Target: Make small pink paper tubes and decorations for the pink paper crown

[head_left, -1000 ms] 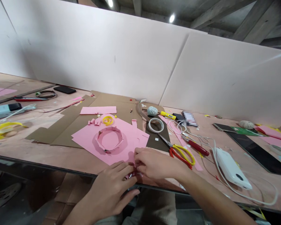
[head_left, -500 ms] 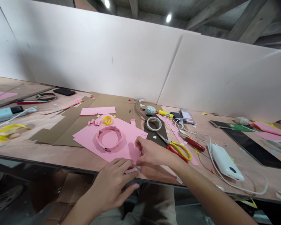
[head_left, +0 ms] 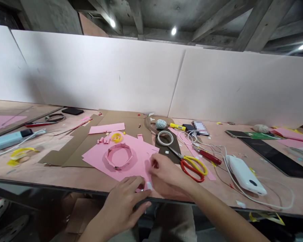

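Left hand (head_left: 123, 205): there it is at the near corner of the pink paper sheet (head_left: 138, 169), fingers down on the paper!
Right hand (head_left: 166, 178): curled over the sheet's near right edge, with a white paper scrap (head_left: 148, 185) between the hands (tiny, hard to read).
Grip: hands close together; can't tell whether either is clamped on anything.
Sheet: near edge of the worktop (head_left: 65, 173), partly over brown cardboard (head_left: 73, 161), a pink paper ring (head_left: 118, 156) sitting on it.
Right: yellow-and-red-handled scissors (head_left: 193, 169) just beyond the right hand.
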Available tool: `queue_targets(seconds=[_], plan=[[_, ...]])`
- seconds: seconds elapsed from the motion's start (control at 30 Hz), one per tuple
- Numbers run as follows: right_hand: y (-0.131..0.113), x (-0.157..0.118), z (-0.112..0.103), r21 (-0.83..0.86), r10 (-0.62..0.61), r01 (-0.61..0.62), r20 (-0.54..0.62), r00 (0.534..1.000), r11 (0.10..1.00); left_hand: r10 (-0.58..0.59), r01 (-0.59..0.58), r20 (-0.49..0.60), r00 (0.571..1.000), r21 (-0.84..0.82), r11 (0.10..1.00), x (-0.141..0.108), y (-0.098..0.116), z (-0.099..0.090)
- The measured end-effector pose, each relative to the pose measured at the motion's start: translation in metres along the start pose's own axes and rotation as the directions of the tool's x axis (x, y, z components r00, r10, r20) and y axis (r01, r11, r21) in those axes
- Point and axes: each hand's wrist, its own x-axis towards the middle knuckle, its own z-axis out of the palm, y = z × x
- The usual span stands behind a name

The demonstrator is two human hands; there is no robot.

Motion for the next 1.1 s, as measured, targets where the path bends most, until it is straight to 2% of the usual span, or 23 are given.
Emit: queue_targets(seconds=[0.23,0.37,0.43,0.57,0.63,0.73,0.8,0.97,1.03,1.1], plan=[[0.010,0.004,-0.001,0.007,0.052,-0.051,-0.085,0.995,0.999,-0.022,0.022,0.044,0.999,0.000,1.000,0.002,0.000,0.000],[0.005,0.007,-0.001,0.033,0.053,-0.050,-0.079,0.996,0.998,-0.031,0.033,0.050,0.998,-0.045,0.998,0.006,-0.001,0.000],[-0.002,0.004,0.000,0.055,0.042,-0.039,-0.069,0.997,0.998,-0.012,0.013,0.043,0.999,-0.038,0.999,0.007,-0.003,0.003],[-0.008,-0.005,0.000,0.164,0.035,-0.029,-0.035,0.999,0.986,0.080,-0.078,-0.038,0.996,0.046,0.996,0.009,-0.013,0.013],[-0.004,-0.009,-0.001,0.302,0.061,-0.054,-0.014,0.998,0.952,0.096,-0.093,-0.048,0.994,0.061,0.994,0.012,-0.015,0.015],[0.003,-0.012,-0.001,0.579,0.113,-0.151,0.101,0.988,0.801,0.051,-0.051,0.005,0.999,0.014,0.999,0.021,-0.013,0.011],[0.006,-0.012,-0.001,0.647,0.120,-0.196,0.160,0.980,0.737,0.041,-0.040,0.051,0.998,-0.021,0.999,0.028,-0.011,0.008],[0.007,-0.007,-0.011,0.449,0.057,-0.081,0.067,0.996,0.890,0.072,-0.075,0.095,0.993,0.026,0.997,0.038,-0.022,0.009],[0.008,-0.004,-0.016,0.442,0.080,-0.107,0.078,0.994,0.891,0.086,-0.092,0.100,0.991,0.054,0.994,0.043,-0.031,0.007],[0.010,0.001,-0.018,0.496,0.142,-0.183,0.121,0.983,0.849,0.117,-0.122,0.080,0.990,0.062,0.991,0.052,-0.039,0.001]])
